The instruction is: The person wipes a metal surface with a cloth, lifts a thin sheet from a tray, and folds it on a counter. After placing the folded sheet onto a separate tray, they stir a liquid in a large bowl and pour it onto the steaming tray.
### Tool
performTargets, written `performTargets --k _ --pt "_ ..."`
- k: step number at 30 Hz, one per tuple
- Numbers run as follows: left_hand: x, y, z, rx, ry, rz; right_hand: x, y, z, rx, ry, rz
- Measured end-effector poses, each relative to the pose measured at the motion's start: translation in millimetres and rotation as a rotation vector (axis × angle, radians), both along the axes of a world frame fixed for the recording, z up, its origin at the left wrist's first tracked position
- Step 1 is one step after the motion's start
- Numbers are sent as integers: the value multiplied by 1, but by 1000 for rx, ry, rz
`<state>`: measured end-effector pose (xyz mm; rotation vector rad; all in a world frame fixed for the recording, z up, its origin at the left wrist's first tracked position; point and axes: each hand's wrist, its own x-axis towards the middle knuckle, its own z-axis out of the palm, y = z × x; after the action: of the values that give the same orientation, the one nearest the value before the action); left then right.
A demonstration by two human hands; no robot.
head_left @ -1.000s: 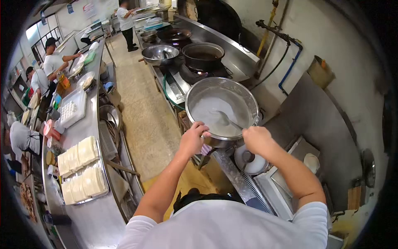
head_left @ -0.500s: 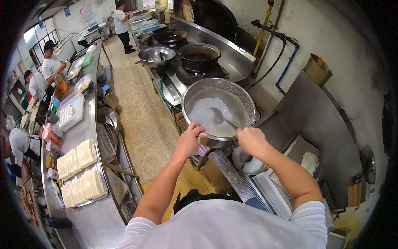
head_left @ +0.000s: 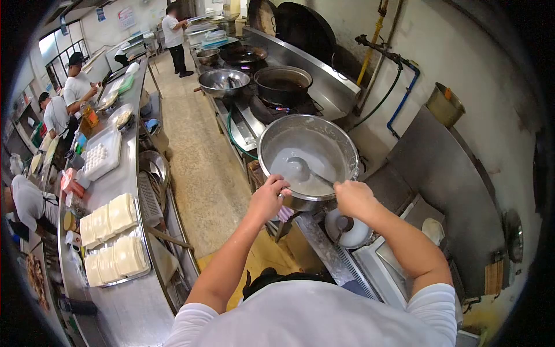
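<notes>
A large steel pot (head_left: 267, 165) holds whitish liquid, with the bowl of a ladle (head_left: 299, 168) in it. My right hand (head_left: 354, 199) is closed round the ladle's handle at the pot's right front edge. At the near left of the rim, my left hand (head_left: 269, 198) grips the pot, with a pink striped cloth (head_left: 285, 213) hanging just below it. Right of the pot's base sits a round lid with a dark knob (head_left: 354, 232).
Beyond the pot are a dark pot (head_left: 283, 87) on a lit burner, a steel bowl (head_left: 216, 82) and a wok (head_left: 243, 55). A long counter (head_left: 124, 301) on the left bears stacked pale sheets (head_left: 124, 257) and a tray (head_left: 110, 165). Several people stand farther off.
The ladle's bowl has shifted in the liquid and shows more clearly. My right hand stays on its handle and my left at the rim. The whole view has tilted slightly.
</notes>
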<state>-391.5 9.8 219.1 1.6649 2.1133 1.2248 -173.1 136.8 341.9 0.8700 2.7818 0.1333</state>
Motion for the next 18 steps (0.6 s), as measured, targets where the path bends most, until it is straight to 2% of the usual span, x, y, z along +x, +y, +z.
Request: performTargets --k 3,7,10,14,18 --pt "2 0 2 -17 -76 3 4 9 18 -5 -117 17" --pt "2 -1 5 -29 -56 8 -7 -12 83 -121 -230 11" --pt "2 -1 5 -10 -51 11 -8 -15 68 -171 -66 -6" --pt "2 -1 4 6 -61 9 -10 -14 0 -47 49 -29" --pt "2 -1 3 16 -54 7 2 7 4 10 2 20"
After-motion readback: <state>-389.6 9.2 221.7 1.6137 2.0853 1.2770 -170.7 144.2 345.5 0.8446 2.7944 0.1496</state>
